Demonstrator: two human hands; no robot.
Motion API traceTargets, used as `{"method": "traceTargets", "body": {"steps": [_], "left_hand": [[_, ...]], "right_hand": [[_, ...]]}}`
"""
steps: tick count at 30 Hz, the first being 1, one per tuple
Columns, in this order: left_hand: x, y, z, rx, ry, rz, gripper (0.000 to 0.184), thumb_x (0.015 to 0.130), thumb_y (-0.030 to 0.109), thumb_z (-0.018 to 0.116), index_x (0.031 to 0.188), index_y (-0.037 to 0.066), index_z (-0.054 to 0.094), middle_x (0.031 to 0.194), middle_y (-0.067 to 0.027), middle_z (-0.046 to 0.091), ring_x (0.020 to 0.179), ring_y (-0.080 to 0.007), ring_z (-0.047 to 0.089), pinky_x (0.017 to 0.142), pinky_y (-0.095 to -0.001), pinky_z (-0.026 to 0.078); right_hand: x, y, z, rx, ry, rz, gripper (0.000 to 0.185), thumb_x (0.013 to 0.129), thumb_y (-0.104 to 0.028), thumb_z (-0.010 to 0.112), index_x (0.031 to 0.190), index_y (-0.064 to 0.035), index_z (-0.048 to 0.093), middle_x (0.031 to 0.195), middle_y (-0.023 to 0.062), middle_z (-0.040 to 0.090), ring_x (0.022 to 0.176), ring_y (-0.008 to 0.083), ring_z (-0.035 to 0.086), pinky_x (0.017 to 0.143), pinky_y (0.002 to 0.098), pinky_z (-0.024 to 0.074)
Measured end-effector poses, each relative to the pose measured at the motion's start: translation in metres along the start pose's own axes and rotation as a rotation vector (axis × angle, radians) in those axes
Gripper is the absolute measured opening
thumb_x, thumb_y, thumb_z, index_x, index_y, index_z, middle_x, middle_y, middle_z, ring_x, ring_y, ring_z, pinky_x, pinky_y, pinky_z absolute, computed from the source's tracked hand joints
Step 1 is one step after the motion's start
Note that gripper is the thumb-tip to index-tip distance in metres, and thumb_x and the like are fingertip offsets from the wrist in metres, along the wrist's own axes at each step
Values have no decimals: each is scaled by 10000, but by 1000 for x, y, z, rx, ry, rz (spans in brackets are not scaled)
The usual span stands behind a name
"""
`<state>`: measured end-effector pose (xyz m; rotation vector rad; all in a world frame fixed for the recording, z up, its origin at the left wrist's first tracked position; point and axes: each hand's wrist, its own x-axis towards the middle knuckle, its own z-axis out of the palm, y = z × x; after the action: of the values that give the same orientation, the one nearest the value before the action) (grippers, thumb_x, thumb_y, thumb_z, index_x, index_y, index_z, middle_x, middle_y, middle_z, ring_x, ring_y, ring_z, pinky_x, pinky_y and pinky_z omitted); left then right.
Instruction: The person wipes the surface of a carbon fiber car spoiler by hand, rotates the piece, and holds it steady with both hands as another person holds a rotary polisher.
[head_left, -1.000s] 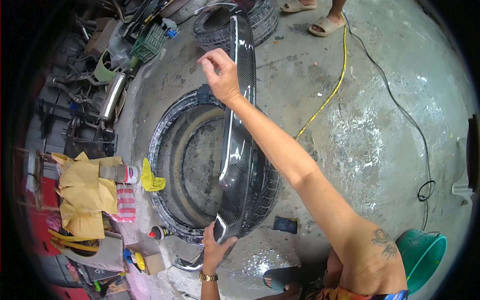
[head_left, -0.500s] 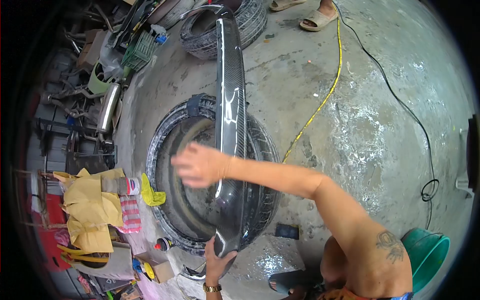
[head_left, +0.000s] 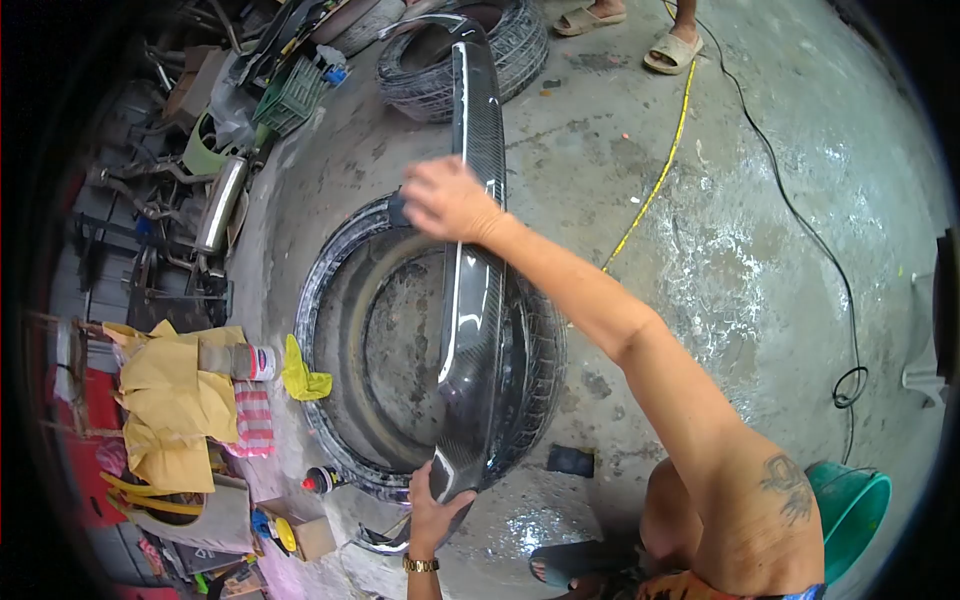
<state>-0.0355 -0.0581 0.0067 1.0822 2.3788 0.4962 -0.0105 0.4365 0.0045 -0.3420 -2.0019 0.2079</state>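
Note:
A long, glossy carbon-fibre car trim piece (head_left: 480,290) with curved ends lies across a tyre (head_left: 318,285) on the floor. My left hand (head_left: 432,510), wearing a wristwatch, grips its near end, thumb on one side and fingers on the other. Over the left edge of its far half is my right hand (head_left: 445,200), blurred by motion, its fingers apart and nothing visible in them. Whether it touches the surface I cannot tell. A dark pad (head_left: 397,208) on the tyre's rim is partly hidden behind that hand.
Another tyre (head_left: 425,95) lies under the far end. A yellow cloth (head_left: 303,372), a bottle with a red cap (head_left: 320,481) and brown paper (head_left: 175,400) are at left. A green bucket (head_left: 850,520) stands at right. Cables (head_left: 790,200) cross the floor near a person's sandalled feet (head_left: 672,50).
My right hand has moved away from me along the trim piece, from over the tyre's opening to the far half. My left hand keeps its grip. The view has shifted slightly.

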Motion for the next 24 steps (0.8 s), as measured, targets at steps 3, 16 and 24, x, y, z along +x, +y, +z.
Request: {"method": "traceTargets", "body": {"steps": [3, 16, 24], "left_hand": [[1, -2, 0, -11, -2, 29, 964, 640, 372, 936, 1385, -12, 459, 1292, -175, 528, 1242, -364, 471, 1070, -473, 357], [-1, 3, -2, -29, -11, -14, 1021, 646, 392, 937, 1432, -22, 433, 1379, -206, 493, 1316, -372, 435, 1120, -480, 319], [1, -5, 0, -52, -12, 13, 988, 638, 324, 947, 1405, -38, 439, 1334, -200, 511, 1263, -368, 463, 1084, -461, 354]], "right_hand": [[-4, 11, -30, 95, 315, 334, 245, 879, -184, 634, 1111, -106, 650, 1242, 111, 596, 1189, 300, 550, 1002, 421, 388], [-348, -128, -290, 179, -638, 1057, 144, 940, -146, 593, 996, -13, 604, 904, 214, 626, 833, 422, 607, 734, 473, 494], [-535, -339, -531, 383, -1226, 2126, 386, 979, -369, 550, 1116, -29, 671, 1002, 181, 700, 929, 322, 670, 824, 417, 526]]}}
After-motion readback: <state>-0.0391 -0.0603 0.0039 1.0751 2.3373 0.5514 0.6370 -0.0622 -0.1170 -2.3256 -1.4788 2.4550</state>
